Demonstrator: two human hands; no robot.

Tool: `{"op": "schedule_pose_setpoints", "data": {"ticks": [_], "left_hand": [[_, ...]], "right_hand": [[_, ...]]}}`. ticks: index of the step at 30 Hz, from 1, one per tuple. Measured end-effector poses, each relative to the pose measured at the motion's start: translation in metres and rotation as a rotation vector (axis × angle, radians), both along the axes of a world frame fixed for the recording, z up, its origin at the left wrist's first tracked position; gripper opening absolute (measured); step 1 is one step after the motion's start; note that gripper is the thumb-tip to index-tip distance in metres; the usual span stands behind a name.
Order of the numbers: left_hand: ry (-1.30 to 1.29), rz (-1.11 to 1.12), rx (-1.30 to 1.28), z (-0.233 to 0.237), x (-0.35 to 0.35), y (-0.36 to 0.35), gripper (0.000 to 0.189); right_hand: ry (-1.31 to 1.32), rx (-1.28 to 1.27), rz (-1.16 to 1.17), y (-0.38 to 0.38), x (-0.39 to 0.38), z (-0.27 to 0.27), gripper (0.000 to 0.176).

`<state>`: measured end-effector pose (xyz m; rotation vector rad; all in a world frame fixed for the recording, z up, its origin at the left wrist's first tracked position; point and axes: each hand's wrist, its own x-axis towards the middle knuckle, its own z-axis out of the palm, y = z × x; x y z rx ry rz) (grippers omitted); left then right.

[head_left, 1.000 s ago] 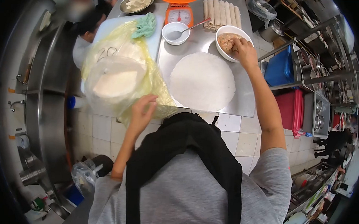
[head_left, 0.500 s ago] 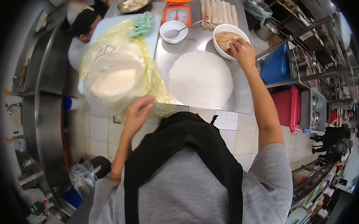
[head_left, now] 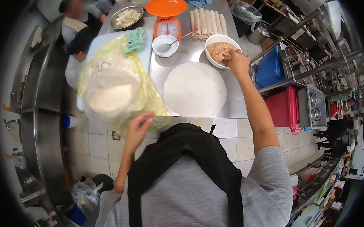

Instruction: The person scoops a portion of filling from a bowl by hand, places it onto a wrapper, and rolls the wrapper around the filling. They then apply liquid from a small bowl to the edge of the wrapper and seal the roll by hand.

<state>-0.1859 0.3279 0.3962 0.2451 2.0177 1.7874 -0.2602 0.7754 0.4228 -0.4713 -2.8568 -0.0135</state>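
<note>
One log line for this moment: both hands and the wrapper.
right hand: in filling bowl | left hand: at plastic bag of wrappers, grip unclear | round wrapper: flat on steel table, bare

Commercial kitchen, steel worktable (head_left: 235, 103), orange scale (head_left: 168, 28) (pan racks (head_left: 314, 58) alongside)

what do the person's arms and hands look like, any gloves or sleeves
No gloves: the left hand and right hand are bare, with no ring, watch or band showing. The forearms are bare too. Short grey sleeves cover the upper arms, and a black apron lies over the back.
</note>
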Motion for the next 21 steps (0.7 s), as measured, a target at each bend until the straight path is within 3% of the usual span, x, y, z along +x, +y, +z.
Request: {"op": "schedule_pose_setpoints", "data": {"ticks": [3,5,10,13,15,16,18,21], "left_hand": [[0.04,0.013,0.043,0.001,0.0,0.003,0.025],[0.02,0.012,0.054,0.002,0.0,0.003,0.025],[-0.023,-0.042,0.028,0.001,0.002,0.008,0.026],[-0.055,-0.086,0.027,0.004,0.003,0.009,0.027],[-0.059,-0.088,0.046,0.01,0.001,0.008,0.027],[-0.068,-0.09,0.067,0.011,0.001,0.007,0.027],[-0.064,-0.042,0.099,0.01,0.002,0.002,0.028],[-0.102,0.046,0.136,0.008,0.009,-0.008,0.029]], "right_hand": [[0.016,-0.108,-0.026,-0.005,-0.004,0.003,0.043],[0.184,-0.15,0.011,-0.018,0.0,0.002,0.04],[0.312,-0.125,0.009,-0.004,-0.011,-0.021,0.039],[0.351,-0.351,-0.029,0.029,-0.019,-0.022,0.036],[0.285,-0.962,-0.114,0.054,-0.025,-0.025,0.028],[0.283,-0.963,-0.108,0.051,-0.023,-0.012,0.028],[0.239,-1.532,-0.2,0.047,-0.021,0.025,0.023],[0.193,-1.616,-0.039,0.045,-0.042,0.067,0.022]]}}
